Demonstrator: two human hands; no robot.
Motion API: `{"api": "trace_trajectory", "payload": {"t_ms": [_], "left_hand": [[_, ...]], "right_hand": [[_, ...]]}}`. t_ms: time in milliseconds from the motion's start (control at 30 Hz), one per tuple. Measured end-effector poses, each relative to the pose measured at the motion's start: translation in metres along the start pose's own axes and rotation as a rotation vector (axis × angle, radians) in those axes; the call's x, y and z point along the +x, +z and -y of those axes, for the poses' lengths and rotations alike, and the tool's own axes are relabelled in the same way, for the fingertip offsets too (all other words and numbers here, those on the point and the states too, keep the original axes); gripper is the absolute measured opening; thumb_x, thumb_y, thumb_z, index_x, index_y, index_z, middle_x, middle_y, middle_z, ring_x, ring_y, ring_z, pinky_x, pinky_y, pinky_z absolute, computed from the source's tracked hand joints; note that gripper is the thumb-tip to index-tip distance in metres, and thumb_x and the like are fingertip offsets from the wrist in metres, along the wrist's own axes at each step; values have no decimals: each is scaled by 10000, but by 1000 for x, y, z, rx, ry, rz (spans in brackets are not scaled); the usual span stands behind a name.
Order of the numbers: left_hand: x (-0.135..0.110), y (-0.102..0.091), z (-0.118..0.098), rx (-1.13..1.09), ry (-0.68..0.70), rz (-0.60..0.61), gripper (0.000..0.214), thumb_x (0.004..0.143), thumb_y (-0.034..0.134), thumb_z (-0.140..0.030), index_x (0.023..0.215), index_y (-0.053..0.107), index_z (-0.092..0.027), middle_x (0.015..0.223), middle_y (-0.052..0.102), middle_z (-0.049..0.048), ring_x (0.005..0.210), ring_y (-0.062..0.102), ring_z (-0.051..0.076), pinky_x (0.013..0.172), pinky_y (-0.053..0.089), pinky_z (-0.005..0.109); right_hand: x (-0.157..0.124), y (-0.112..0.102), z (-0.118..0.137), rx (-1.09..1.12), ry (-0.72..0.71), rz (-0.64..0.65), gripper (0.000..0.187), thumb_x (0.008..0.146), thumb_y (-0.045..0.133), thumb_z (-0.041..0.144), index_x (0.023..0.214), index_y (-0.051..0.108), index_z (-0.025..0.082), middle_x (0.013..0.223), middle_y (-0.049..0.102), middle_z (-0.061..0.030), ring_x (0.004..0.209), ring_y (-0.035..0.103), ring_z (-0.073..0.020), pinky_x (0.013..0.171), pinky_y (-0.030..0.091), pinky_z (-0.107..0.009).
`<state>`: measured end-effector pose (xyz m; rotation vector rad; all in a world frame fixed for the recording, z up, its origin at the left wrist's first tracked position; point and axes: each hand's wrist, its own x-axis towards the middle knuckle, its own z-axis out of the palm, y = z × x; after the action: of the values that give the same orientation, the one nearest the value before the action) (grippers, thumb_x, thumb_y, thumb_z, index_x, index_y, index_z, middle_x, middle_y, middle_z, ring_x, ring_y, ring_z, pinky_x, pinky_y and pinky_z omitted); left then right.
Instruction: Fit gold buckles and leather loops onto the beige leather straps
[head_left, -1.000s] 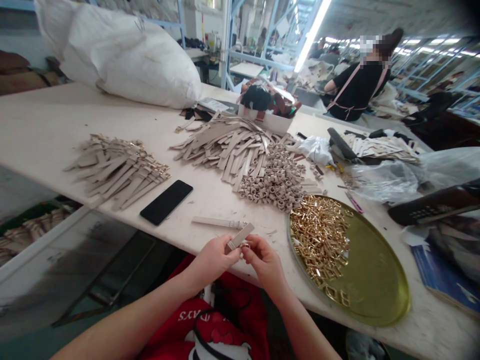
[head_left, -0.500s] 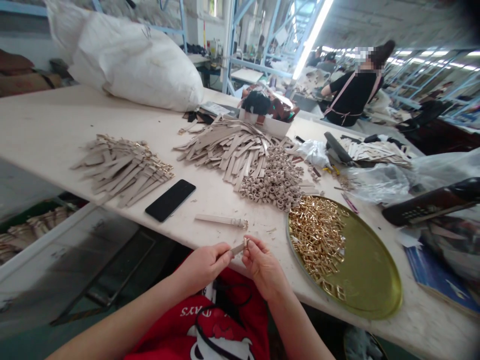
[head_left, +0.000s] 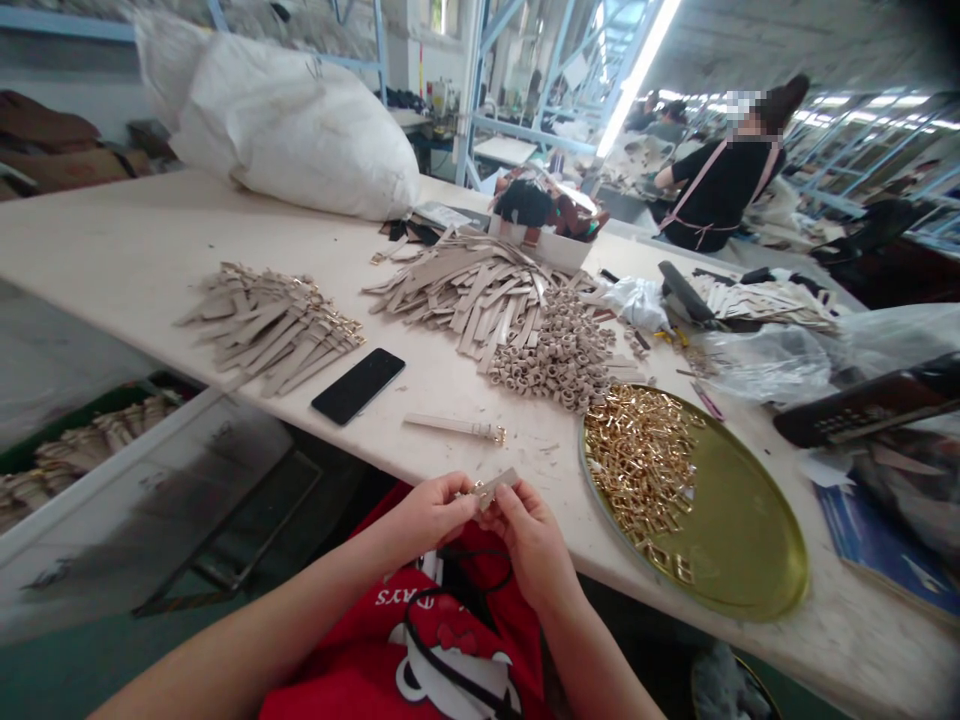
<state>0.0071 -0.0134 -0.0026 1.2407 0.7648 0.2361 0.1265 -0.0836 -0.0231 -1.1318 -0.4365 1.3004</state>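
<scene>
Between my hands, just off the table's front edge, is a short beige leather strap with a bit of gold metal at its left end. My left hand is closed, pinching the strap at that metal end. The fingers of my right hand are closed on the strap's other part, thumb on top. A finished-looking strap with a gold buckle lies on the table just beyond. To the right stands a round gold tray bearing a heap of gold buckles.
Past the hands lie a pile of beige straps and a heap of small leather loops. Buckled straps and a black phone are at left. A white sack fills the back left; a co-worker stands far off.
The strap has turned: its gold end was by my right fingers and is now at my left. Its plain end now points up to the right. The view has shifted slightly.
</scene>
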Motion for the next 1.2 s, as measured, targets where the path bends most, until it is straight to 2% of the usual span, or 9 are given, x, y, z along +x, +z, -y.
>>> {"api": "trace_trajectory", "payload": {"t_ms": [100,233,400,667,767,900,1033,1100,1200], "left_hand": [[0,0,-2,39,-25,-22,168,715,446,-345,674,424,-184,402,305,-108,351,233,49,336,175,165],[1,-1,-1,153,3,-58,155,725,430,-305,672,475,-166,447,350,-90,387,276,52,365,205,168],[4,-3,4,288,62,-104,166,737,436,-296,674,499,-156,507,384,-74,453,331,61,416,241,174],[10,-3,5,201,62,-126,164,776,410,-315,682,421,-180,464,396,-89,382,338,58,388,257,168],[14,-9,3,209,92,-95,233,786,443,-378,670,415,-177,437,403,-87,392,357,62,406,262,169],[25,-16,4,178,96,-64,313,758,503,-451,655,399,-175,464,444,-76,399,371,62,410,262,174],[38,-19,4,143,101,-118,272,728,559,-399,833,449,-174,563,509,-75,430,417,74,434,299,183],[43,-20,3,215,117,-105,235,755,527,-377,864,496,-171,588,515,-66,477,426,80,469,312,187],[49,-23,2,284,98,-126,254,788,471,-410,779,536,-165,558,488,-60,499,412,86,493,307,196]], "right_hand": [[0,-2,-1,-109,-39,-5,206,757,595,373,733,581,170,640,570,26,583,486,-96,590,413,-217],[3,-3,-3,-76,-1,21,232,754,587,394,701,560,170,602,541,36,546,463,-93,562,395,-220],[4,-3,-1,-173,-18,17,168,734,601,338,764,554,180,709,585,11,641,513,-126,649,420,-260],[10,-3,1,-819,-596,-157,46,758,550,207,713,547,216,741,550,-25,745,501,-174,687,389,-290],[18,-5,8,-833,-511,-105,51,764,552,207,715,541,213,692,540,-3,681,497,-156,637,384,-267],[23,-7,21,-734,-337,93,106,801,519,276,739,552,197,671,545,9,643,493,-138,603,380,-246],[38,-19,35,-755,-250,252,255,847,436,346,734,595,182,684,567,-5,662,507,-140,603,381,-244],[59,-30,45,-816,-254,192,284,848,423,382,752,599,181,647,553,1,637,506,-143,582,381,-243],[107,-49,62,-1083,-459,-150,220,839,447,342,824,580,167,716,562,-20,665,517,-156,610,390,-254]]}}
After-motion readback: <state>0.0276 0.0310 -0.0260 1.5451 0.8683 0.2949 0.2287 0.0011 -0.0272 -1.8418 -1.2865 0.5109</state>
